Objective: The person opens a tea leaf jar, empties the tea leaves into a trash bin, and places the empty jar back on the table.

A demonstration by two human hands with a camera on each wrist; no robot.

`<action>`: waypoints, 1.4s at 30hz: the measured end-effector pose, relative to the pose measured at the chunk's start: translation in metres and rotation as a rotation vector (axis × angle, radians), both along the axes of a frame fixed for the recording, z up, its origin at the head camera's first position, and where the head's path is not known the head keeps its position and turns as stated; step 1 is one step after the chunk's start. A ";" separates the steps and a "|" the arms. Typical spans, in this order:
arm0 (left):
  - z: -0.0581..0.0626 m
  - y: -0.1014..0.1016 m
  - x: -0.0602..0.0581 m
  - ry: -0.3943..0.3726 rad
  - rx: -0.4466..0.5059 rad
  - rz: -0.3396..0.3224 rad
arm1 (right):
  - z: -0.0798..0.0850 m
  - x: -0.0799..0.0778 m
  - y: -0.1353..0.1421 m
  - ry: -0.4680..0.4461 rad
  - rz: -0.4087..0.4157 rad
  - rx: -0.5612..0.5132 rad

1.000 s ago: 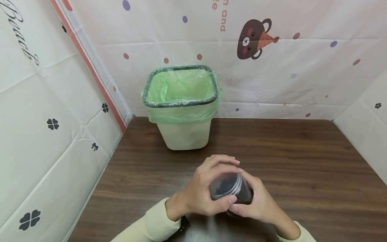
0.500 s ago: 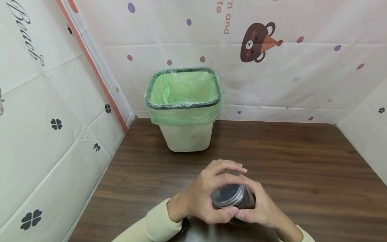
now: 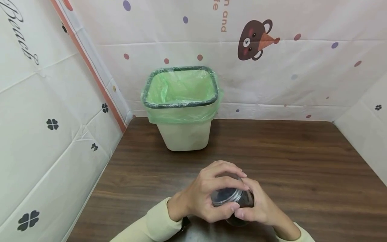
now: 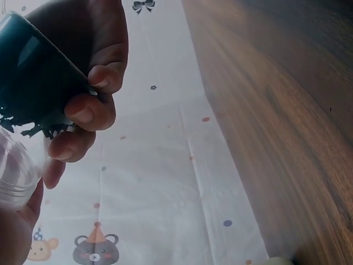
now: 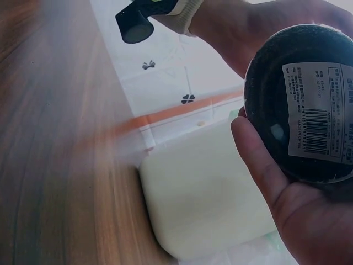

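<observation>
Both hands hold a small jar (image 3: 247,199) with a clear, ridged top and a dark lower part, tilted with its top toward the left. My left hand (image 3: 207,193) curls over the clear top (image 4: 14,165), thumb near side and fingers across the far side. Around the dark body (image 4: 41,77) my right hand (image 3: 261,205) grips from the right. A ragged dark edge shows where the dark part meets the clear part in the left wrist view. The jar's base (image 5: 270,105) carries a white label (image 5: 303,110) with a barcode.
Behind the hands, a pale waste bin (image 3: 185,136) with a green liner (image 3: 184,116) and dark rim ring stands at the table's back left. Printed white sheeting (image 3: 290,67) hangs behind and at both sides of the brown wood-grain table (image 3: 287,151).
Both hands and the jar have come slightly toward the person since a second ago. The left thumb and fingers have shifted a little on the jar's top. The bin stays put.
</observation>
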State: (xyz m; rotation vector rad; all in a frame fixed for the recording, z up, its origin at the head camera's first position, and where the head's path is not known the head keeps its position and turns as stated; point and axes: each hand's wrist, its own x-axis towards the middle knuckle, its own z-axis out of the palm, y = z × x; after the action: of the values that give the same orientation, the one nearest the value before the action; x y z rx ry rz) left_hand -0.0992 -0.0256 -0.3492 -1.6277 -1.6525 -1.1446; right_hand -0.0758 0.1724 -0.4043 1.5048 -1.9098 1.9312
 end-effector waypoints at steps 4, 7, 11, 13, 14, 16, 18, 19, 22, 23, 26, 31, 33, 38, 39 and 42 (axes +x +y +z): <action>-0.001 0.002 0.000 -0.006 0.012 0.014 | 0.000 0.000 0.000 0.016 -0.021 0.009; -0.002 0.002 0.001 -0.016 0.016 0.019 | 0.000 0.001 0.000 0.015 -0.033 0.012; -0.003 0.003 0.001 -0.029 0.018 0.029 | -0.001 0.003 0.001 -0.011 -0.046 0.022; -0.003 0.003 0.002 -0.035 0.016 0.035 | -0.002 0.004 0.001 -0.011 -0.059 0.030; -0.004 0.003 0.002 -0.038 0.015 0.039 | -0.002 0.004 0.001 -0.007 -0.070 0.034; -0.004 0.003 0.002 -0.048 0.012 0.046 | -0.002 0.005 0.001 0.007 -0.098 0.046; -0.005 0.004 0.003 -0.060 0.010 0.053 | -0.002 0.005 0.002 0.020 -0.128 0.059; -0.005 0.004 0.003 -0.067 0.010 0.056 | -0.002 0.006 0.002 0.020 -0.142 0.067; -0.005 0.005 0.003 -0.088 0.011 0.066 | 0.000 0.007 0.002 0.020 -0.170 0.081; -0.006 0.005 0.004 -0.090 0.011 0.069 | 0.001 0.007 0.001 0.019 -0.174 0.084; -0.006 0.005 0.004 -0.097 0.013 0.081 | 0.003 0.007 0.000 0.019 -0.170 0.083; -0.007 0.005 0.004 -0.110 0.012 0.103 | 0.006 0.008 -0.002 0.012 -0.181 0.097; -0.007 0.005 0.004 -0.114 0.008 0.113 | 0.008 0.009 -0.002 0.014 -0.201 0.110; -0.010 0.005 0.004 -0.121 0.008 0.148 | 0.011 0.011 -0.004 0.020 -0.290 0.156; -0.011 0.005 0.004 -0.126 0.009 0.155 | 0.012 0.012 -0.005 0.023 -0.312 0.169; -0.012 0.005 0.005 -0.147 0.013 0.171 | 0.013 0.014 -0.005 0.042 -0.389 0.217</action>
State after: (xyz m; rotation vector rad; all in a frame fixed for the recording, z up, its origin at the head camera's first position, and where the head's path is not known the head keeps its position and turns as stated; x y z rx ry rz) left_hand -0.0945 -0.0203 -0.3613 -1.3926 -1.8336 -1.2080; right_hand -0.0615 0.1674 -0.3917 1.0914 -2.2480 1.5575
